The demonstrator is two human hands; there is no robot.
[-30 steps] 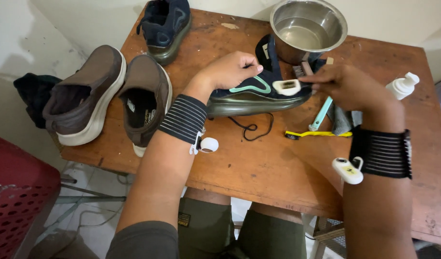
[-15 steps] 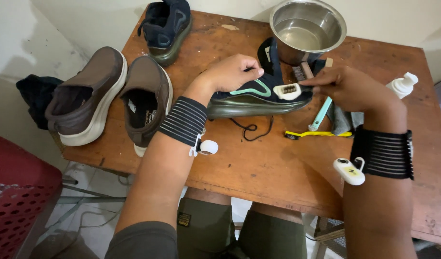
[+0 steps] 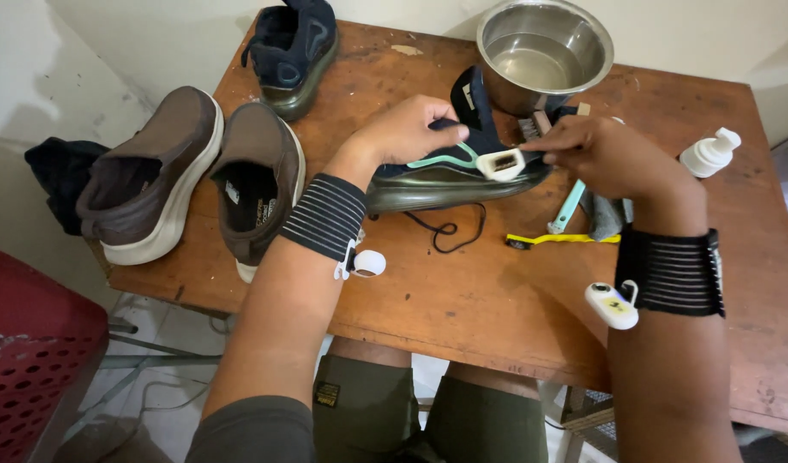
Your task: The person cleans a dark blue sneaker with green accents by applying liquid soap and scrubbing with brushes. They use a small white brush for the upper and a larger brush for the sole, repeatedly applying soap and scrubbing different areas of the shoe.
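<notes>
Worn brown wooden table (image 3: 463, 309) against pale wall. Left hand (image 3: 407, 129) clasps upper of dark sneaker with mint-green stripe (image 3: 445, 176), lying mid-table on its side. Right hand (image 3: 604, 154) pinches sneaker's heel end beside small white tab (image 3: 501, 163). Loose black shoelace (image 3: 445, 230) just below sneaker. Steel bowl of water (image 3: 544, 51) behind it. Pair of brown slip-on shoes (image 3: 197, 176) at left edge; white pump bottle (image 3: 709, 153) at right.
</notes>
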